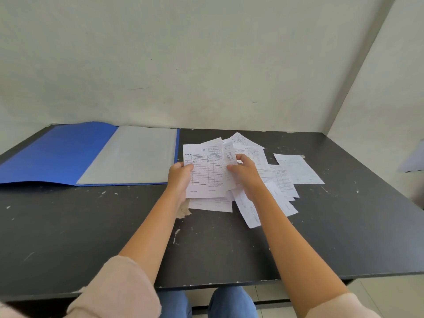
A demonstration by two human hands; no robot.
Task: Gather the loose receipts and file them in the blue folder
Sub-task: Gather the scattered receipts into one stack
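Receipts (298,169) lie mostly loose in an overlapping heap on the right half of the dark surface (91,226). A small held stack (205,172) is raised just above the heap's left edge. Left grip (180,179) pinches the stack's left edge, thumb on the printed face. The right grip (244,173) curls round its right edge along with a narrow slip. Blue folder (59,154) lies open and flat at far left, just beside the stack; its grey inner leaf (130,154) looks bare. Judgement: gathering is partway, with a few sheets in hand, more on the surface, and nothing filed. Materials: thin white paper, ruled table forms and narrow slips, some corners lifting. Folder cover is finely ribbed; card or plastic, cannot tell. Surface is black, chipped and flecked white, with a torn tape scrap (183,211) near the left wrist.
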